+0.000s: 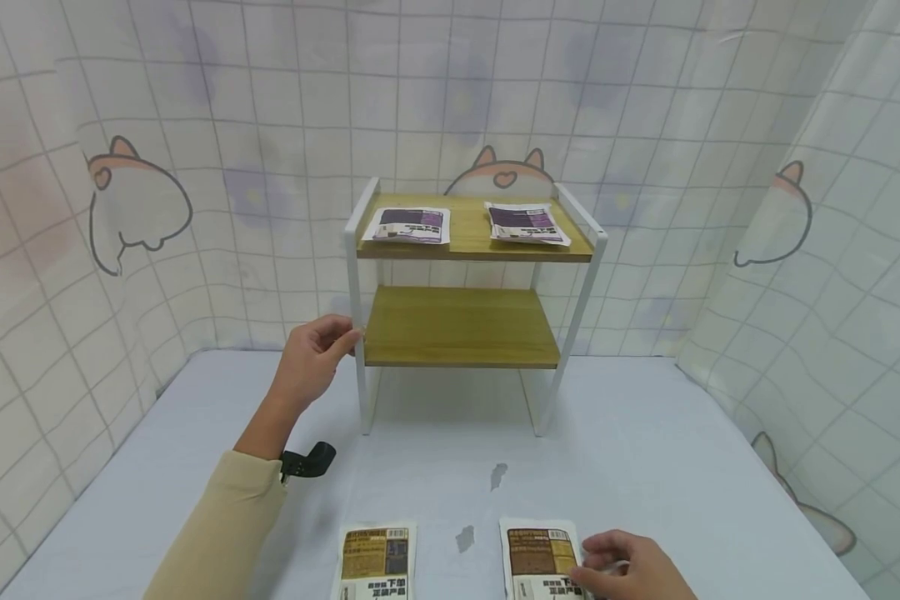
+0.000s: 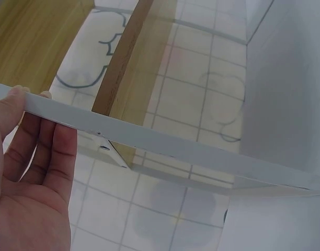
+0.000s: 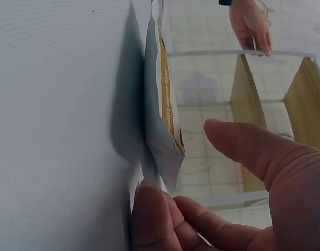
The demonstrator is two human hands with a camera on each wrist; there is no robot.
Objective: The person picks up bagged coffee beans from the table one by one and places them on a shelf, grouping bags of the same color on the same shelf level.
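My left hand (image 1: pixel 311 358) grips the white left upright of a two-tier shelf (image 1: pixel 461 329); in the left wrist view the thumb lies on one side of the white bar (image 2: pixel 149 137) and the fingers on the other. At the lower right, my right hand (image 1: pixel 630 567) is beside the right edge of a brown-and-white packet (image 1: pixel 543 554) lying flat on the table. The right wrist view has the fingertips (image 3: pixel 149 209) low at the end of that packet (image 3: pixel 162 110), while the thumb stands apart above it. Whether the fingertips touch it I cannot tell.
Another brown-and-white packet (image 1: pixel 377 558) lies on the white table (image 1: pixel 645 450) to the left. Two purple-and-white packets, one at left (image 1: pixel 408 225) and one at right (image 1: pixel 527 223), rest on the shelf's top board. A gridded curtain (image 1: pixel 285 150) hangs behind and at both sides.
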